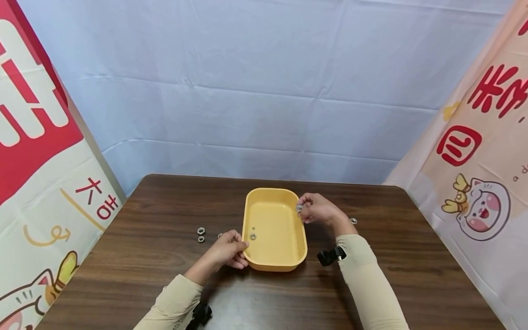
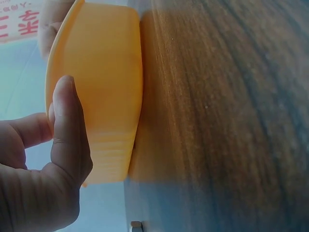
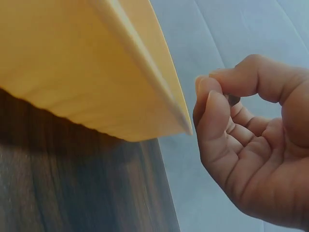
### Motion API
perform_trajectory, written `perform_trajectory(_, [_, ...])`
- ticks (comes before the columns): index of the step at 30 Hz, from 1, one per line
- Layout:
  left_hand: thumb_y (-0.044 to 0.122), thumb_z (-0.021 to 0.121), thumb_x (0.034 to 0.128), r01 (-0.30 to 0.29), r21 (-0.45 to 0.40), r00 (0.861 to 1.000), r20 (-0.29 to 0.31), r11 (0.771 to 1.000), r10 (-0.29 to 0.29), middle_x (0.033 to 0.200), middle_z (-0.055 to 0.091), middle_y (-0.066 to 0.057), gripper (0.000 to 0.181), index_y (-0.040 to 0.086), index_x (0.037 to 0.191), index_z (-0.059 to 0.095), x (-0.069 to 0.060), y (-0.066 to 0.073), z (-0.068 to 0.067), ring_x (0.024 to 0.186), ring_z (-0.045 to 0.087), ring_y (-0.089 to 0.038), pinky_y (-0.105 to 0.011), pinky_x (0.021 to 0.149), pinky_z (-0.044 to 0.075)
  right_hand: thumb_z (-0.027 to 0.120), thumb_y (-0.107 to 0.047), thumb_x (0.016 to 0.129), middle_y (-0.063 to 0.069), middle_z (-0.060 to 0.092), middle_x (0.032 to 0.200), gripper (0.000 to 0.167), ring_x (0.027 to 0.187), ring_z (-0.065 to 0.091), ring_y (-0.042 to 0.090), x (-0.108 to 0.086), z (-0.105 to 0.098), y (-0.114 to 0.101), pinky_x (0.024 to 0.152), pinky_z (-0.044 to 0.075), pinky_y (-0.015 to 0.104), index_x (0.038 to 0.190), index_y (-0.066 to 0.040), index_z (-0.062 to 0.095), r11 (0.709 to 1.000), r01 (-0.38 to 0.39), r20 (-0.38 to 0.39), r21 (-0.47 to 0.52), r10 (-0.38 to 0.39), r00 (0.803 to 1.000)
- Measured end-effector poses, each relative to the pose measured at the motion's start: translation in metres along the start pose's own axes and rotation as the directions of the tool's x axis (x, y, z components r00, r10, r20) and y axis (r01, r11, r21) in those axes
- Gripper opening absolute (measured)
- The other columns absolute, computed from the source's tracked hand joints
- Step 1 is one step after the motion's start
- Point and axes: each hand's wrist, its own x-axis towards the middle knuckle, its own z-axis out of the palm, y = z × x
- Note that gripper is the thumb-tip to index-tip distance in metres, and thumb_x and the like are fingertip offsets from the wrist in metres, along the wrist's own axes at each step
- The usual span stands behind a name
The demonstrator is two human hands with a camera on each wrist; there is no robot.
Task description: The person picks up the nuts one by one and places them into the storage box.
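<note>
So, your right hand [image 1: 316,208] is up at the right rim of the yellow tray [image 1: 277,215], thumb and fingers pinched together on a small metal nut [image 1: 299,208]. The nut sits right at your fingertips on the tray side; in the right wrist view, just a dark bit of it peeks out between them. Can't tell if it's actually over the inside yet. Your left hand [image 1: 227,250] has the left rim near the front, thumb at the edge and fingers against the outer wall. Inside the tray there's a loose nut [image 1: 253,236], not far from that thumb, plus a bit too tiny to make out. Two stray nuts [image 1: 200,234] are on the tabletop [image 1: 161,256] off to the left, and another nut [image 1: 354,221] lies by your right wrist.
</note>
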Motion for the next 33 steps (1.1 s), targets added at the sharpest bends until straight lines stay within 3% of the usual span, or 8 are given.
perform_trajectory(13, [0.006, 0.051, 0.0925, 0.005, -0.009, 1.0, 0.003, 1.0, -0.005, 0.062, 0.054, -0.013, 0.013, 0.0, 0.092, 0.039, 0.001, 0.0, 0.0, 0.052, 0.062, -0.02, -0.029, 0.046, 0.054, 0.061, 0.008, 0.076, 0.015, 0.061, 0.077, 0.028, 0.061, 0.061, 0.021, 0.015, 0.013, -0.016, 0.053, 0.053, 0.03, 0.101, 0.006, 0.05, 0.991, -0.016, 0.08, -0.134, 0.027, 0.996])
perform_trajectory(25, [0.006, 0.053, 0.0919, 0.011, -0.011, 1.0, 0.008, 1.0, -0.011, 0.062, 0.053, -0.013, 0.015, 0.0, 0.091, 0.039, 0.001, 0.002, 0.001, 0.052, 0.062, -0.02, -0.028, 0.046, 0.054, 0.065, 0.007, 0.074, 0.015, 0.062, 0.07, 0.022, 0.053, 0.06, 0.02, 0.027, 0.033, -0.031, 0.053, 0.055, 0.035, 0.093, 0.001, 0.055, 0.944, -0.118, -0.002, -0.309, 0.124, 0.992])
perform_trajectory(33, [0.007, 0.053, 0.092, 0.016, -0.006, 1.0, 0.008, 1.0, -0.016, 0.063, 0.053, -0.013, 0.015, 0.0, 0.091, 0.04, -0.001, 0.003, 0.0, 0.053, 0.062, -0.02, -0.029, 0.047, 0.054, 0.064, 0.008, 0.075, 0.012, 0.063, 0.066, 0.019, 0.052, 0.06, 0.019, 0.038, 0.047, -0.033, 0.055, 0.056, 0.037, 0.092, 0.0, 0.059, 0.917, -0.122, 0.021, -0.379, 0.14, 0.99])
